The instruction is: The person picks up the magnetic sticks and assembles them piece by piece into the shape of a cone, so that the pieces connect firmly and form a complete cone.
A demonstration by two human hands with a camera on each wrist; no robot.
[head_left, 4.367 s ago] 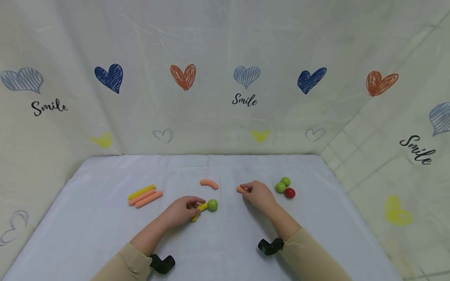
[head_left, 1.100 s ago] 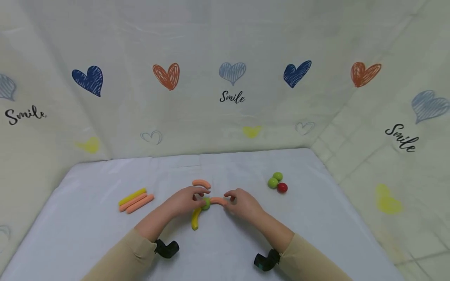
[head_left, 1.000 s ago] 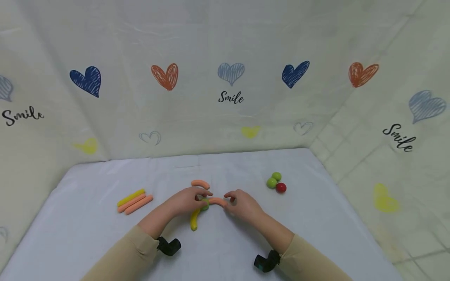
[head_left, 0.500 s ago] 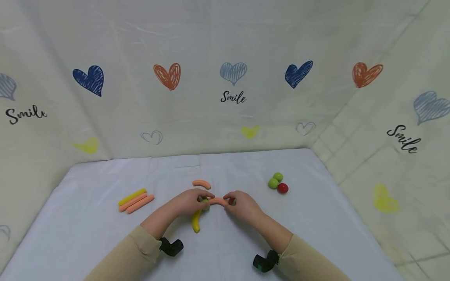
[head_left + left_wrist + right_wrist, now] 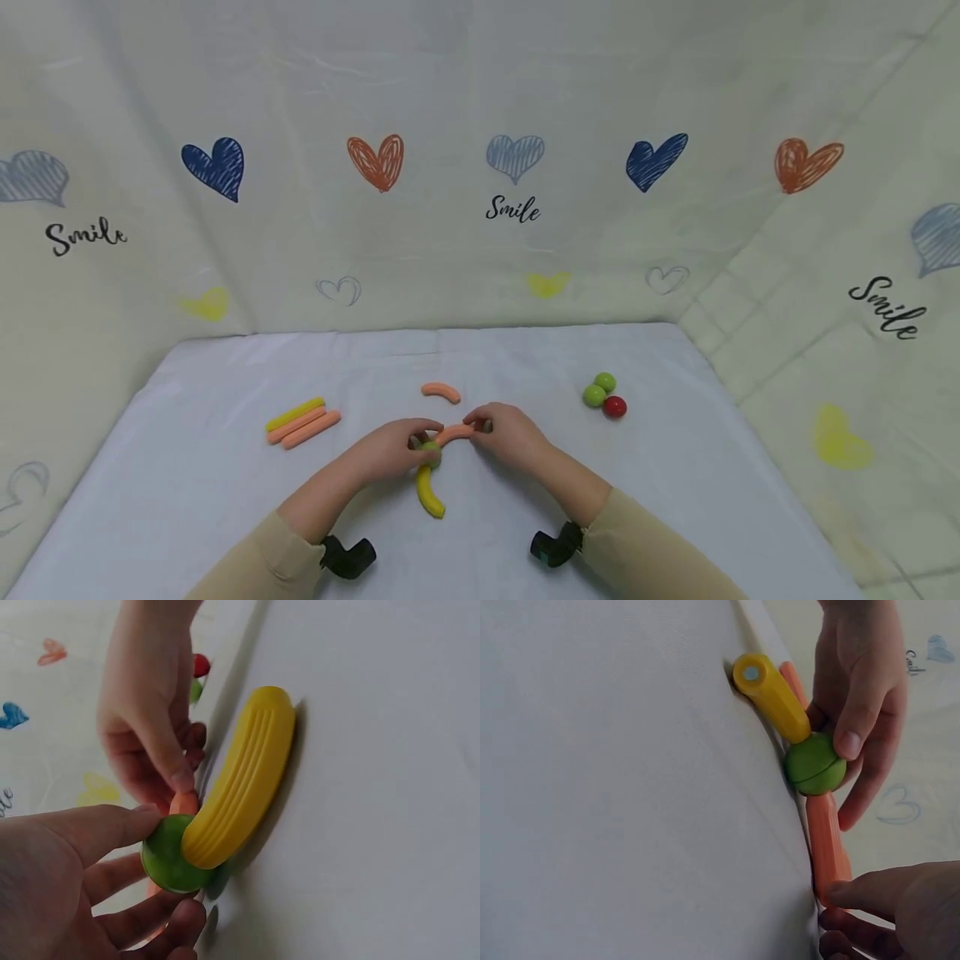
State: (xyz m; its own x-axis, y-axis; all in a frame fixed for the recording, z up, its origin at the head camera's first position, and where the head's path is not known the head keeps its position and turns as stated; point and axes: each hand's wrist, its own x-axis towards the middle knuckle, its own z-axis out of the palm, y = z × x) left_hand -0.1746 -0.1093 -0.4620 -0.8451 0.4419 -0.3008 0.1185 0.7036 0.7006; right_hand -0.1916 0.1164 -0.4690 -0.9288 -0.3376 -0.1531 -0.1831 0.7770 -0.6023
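My left hand (image 5: 386, 452) pinches a green ball (image 5: 171, 855) between thumb and fingers. A curved yellow magnetic stick (image 5: 430, 493) meets the ball at one end and extends toward me; a round pale disc shows in its free end in the right wrist view. On the ball's other side, a curved orange magnetic stick (image 5: 826, 840) touches it end to end. My right hand (image 5: 513, 437) pinches that orange stick near its far end. In the head view the left fingers partly cover the ball.
Another curved orange stick (image 5: 441, 392) lies just beyond the hands. At left, a straight yellow stick (image 5: 296, 413) lies beside two straight orange sticks (image 5: 311, 430). Two green balls (image 5: 595, 395) and a red ball (image 5: 615, 407) sit together at right on the white cloth (image 5: 675, 517).
The right hand has brought the orange stick leftward from near the loose balls to the green ball. My left hand has shifted from the yellow stick to the ball; the yellow stick's free end has swung rightward.
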